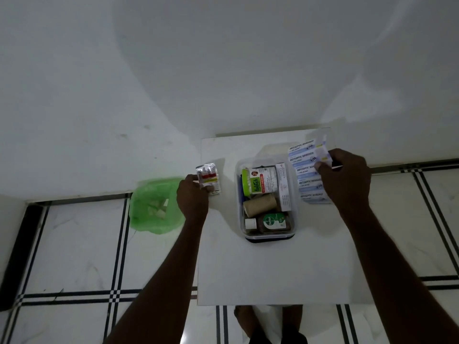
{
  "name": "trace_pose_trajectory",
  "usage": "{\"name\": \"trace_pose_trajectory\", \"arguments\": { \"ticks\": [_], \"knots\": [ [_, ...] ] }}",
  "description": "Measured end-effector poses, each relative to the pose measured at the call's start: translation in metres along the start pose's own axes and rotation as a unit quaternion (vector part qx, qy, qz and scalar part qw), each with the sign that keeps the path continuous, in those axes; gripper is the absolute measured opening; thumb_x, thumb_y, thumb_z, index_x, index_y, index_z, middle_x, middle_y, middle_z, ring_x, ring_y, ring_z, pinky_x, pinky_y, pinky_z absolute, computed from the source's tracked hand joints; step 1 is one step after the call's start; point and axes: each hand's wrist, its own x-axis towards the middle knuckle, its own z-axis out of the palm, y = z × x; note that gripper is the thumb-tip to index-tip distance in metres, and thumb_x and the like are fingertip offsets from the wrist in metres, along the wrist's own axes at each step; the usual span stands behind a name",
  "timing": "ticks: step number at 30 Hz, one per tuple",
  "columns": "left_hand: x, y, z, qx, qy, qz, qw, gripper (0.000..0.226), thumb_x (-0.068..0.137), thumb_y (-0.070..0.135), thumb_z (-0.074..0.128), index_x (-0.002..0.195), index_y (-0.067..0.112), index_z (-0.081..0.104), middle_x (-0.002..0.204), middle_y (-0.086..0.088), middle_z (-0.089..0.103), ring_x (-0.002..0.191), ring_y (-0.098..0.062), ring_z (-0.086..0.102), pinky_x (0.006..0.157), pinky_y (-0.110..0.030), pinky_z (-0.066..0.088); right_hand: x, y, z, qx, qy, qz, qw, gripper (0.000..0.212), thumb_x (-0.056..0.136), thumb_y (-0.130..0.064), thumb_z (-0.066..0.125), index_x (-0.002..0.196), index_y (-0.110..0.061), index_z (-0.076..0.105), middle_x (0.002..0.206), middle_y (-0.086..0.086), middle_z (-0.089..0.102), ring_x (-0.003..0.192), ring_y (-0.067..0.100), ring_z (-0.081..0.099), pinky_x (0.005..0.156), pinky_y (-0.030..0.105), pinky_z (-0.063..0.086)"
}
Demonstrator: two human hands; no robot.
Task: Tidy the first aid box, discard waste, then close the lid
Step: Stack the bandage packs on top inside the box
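Note:
A clear first aid box stands open on a white table. Inside lie a cotton swab tub, a white carton, a brown bandage roll, a Dettol bottle and a small white-capped bottle. A dark blue lid lies under the box. My left hand grips a pack of tablet strips left of the box. My right hand pinches a strip of antiseptic bandages right of the box, along with a thin stick.
A green plastic bag holding pale scraps sits on the tiled floor, left of the table. A white wall rises behind the table. My feet show under the table's near edge.

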Motion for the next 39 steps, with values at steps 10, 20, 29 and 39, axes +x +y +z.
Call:
{"name": "trace_pose_trajectory", "arguments": {
  "ticks": [10, 20, 29, 39],
  "knots": [
    [-0.084, 0.055, -0.072, -0.208, -0.034, 0.04, 0.977, 0.003, 0.083, 0.025, 0.077, 0.084, 0.028, 0.076, 0.07, 0.007, 0.073, 0.057, -0.007, 0.06, 0.06, -0.022, 0.049, -0.012, -0.028, -0.028, 0.085, -0.015, -0.061, 0.994, 0.021, 0.089, -0.025, 0.065, 0.094, -0.007, 0.072, 0.084, 0.01, 0.073, 0.074, 0.026, 0.069, 0.068, 0.04, 0.057],
    [-0.114, 0.069, -0.066, -0.152, -0.09, 0.081, 0.981, 0.006, 0.083, 0.025, 0.075, 0.086, 0.021, 0.079, 0.072, 0.006, 0.076, 0.056, -0.005, 0.062, 0.06, -0.022, 0.051, -0.043, -0.019, -0.013, 0.1, -0.059, -0.038, 0.993, 0.016, 0.091, -0.022, 0.065, 0.098, -0.01, 0.071, 0.081, -0.004, 0.068, 0.068, 0.007, 0.063, 0.06, 0.011, 0.043],
    [-0.133, 0.063, -0.047, 0.031, -0.054, 0.132, 0.989, 0.013, 0.089, 0.03, 0.063, 0.095, 0.027, 0.074, 0.088, 0.006, 0.077, 0.076, -0.017, 0.07, 0.071, -0.032, 0.054, -0.053, -0.019, 0.022, 0.1, -0.1, -0.008, 0.99, 0.014, 0.087, -0.025, 0.069, 0.093, -0.013, 0.071, 0.084, -0.002, 0.072, 0.071, 0.011, 0.066, 0.058, 0.006, 0.042],
    [-0.116, 0.068, -0.029, 0.021, -0.062, 0.227, 0.972, 0.047, 0.088, 0.031, 0.062, 0.133, 0.02, 0.055, 0.123, -0.004, 0.056, 0.113, -0.022, 0.05, 0.085, -0.038, 0.052, -0.06, -0.031, 0.037, -0.01, -0.17, -0.032, 0.985, 0.032, 0.083, -0.031, 0.074, 0.103, -0.014, 0.054, 0.091, 0.007, 0.075, 0.069, 0.02, 0.066, 0.057, 0.021, 0.048]
  ]
}}
